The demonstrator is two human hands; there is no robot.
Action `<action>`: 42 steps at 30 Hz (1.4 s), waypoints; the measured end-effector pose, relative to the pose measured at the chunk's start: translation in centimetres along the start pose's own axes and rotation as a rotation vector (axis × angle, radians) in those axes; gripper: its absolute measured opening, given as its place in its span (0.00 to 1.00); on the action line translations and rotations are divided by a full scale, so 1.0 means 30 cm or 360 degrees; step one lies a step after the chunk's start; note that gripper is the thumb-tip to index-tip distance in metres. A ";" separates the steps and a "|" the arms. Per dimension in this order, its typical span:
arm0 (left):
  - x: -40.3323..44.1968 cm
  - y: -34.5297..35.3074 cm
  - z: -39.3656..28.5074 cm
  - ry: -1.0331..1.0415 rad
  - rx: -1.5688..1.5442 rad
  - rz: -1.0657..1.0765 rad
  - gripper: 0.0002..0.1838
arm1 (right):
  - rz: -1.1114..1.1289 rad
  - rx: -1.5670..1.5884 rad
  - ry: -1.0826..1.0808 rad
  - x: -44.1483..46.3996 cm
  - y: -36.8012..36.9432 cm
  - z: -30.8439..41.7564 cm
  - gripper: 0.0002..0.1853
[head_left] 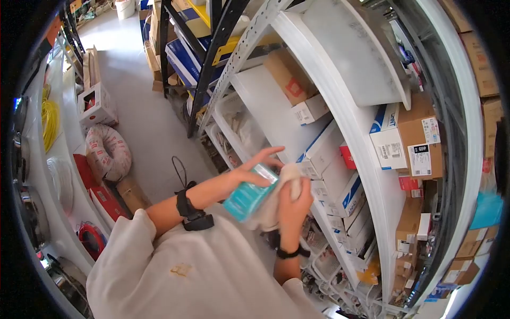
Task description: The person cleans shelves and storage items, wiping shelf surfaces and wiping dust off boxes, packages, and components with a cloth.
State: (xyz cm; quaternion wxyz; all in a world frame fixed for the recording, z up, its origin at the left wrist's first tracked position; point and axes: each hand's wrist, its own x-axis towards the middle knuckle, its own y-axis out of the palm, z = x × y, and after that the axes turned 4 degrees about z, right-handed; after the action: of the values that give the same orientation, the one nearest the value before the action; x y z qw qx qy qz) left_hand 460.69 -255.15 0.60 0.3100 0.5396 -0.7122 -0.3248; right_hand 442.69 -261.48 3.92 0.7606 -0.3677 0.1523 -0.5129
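A teal box [247, 198], slightly blurred, is in my left hand [245, 176], with the thumb across its top and some fingers stretched out past it. My right hand [295, 203] is closed on a beige cloth [272, 206], fingers pinched at its upper edge. The cloth lies against the right side of the teal box. Both hands are close together in front of my chest, and each wrist has a black strap.
At the right, white shelves [340, 90] hold cartons [422, 141] and white-and-blue boxes. On the floor at the left lie a wrapped coil [108, 152] and a red box [108, 203]. Yellow cable [50, 121] rests on the left shelf. A grey floor aisle [143, 95] runs ahead.
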 end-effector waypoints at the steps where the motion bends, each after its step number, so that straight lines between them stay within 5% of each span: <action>1: -0.005 -0.004 -0.024 0.0057 0.0058 0.0033 0.45 | 0.0089 -0.0010 -0.0164 -0.074 0.007 0.053 0.19; 5: 0.018 -0.024 -0.019 0.0162 -0.0017 0.0035 0.57 | -0.0076 0.0045 -0.0477 -0.151 0.073 -0.034 0.20; 8: 0.002 0.018 -0.049 0.0287 -0.0079 -0.0054 0.58 | -0.0304 0.0305 0.0155 -0.062 0.103 -0.063 0.19; 12: 0.019 -0.012 -0.028 0.0452 -0.0362 -0.0029 0.54 | 0.0414 0.1181 0.0330 -0.195 0.099 -0.075 0.21; 20: 0.101 0.040 0.090 0.0296 0.0195 -0.0063 0.56 | 0.0384 0.1869 0.0929 -0.131 0.061 -0.195 0.19; 22: 0.113 0.010 0.081 0.0219 0.0177 0.0050 0.45 | 0.0481 0.1941 0.1061 -0.199 0.048 -0.202 0.19; 25: 0.153 0.008 0.088 0.0085 0.0050 -0.0063 0.38 | 0.0545 0.1884 0.1154 -0.306 0.016 -0.257 0.19; 28: 0.304 -0.009 0.135 0.0171 0.0512 -0.0173 0.43 | 0.0565 0.1615 0.1068 -0.380 -0.062 -0.443 0.20; 32: 0.549 0.053 0.157 0.0477 0.2025 -0.0139 0.40 | 0.0167 0.1541 0.1143 -0.383 -0.184 -0.466 0.20; 35: 0.705 0.077 0.213 0.0496 0.2292 0.0093 0.39 | 0.0122 0.0755 0.1105 -0.558 -0.205 -0.672 0.20; 38: 0.810 0.118 0.240 0.1082 0.2003 0.0161 0.43 | 0.0019 0.0887 0.1376 -0.514 -0.203 -0.540 0.21; 42: 0.834 0.102 0.321 0.1168 0.1930 -0.0146 0.45 | 0.0112 0.0989 0.1434 -0.458 -0.213 -0.520 0.20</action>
State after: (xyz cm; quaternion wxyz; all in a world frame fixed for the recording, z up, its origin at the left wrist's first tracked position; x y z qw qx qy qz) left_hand 445.68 -277.56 -0.44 0.1609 0.7212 -0.5936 0.3188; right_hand 423.03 -256.80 -4.16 0.7097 0.1355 0.3166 -0.6146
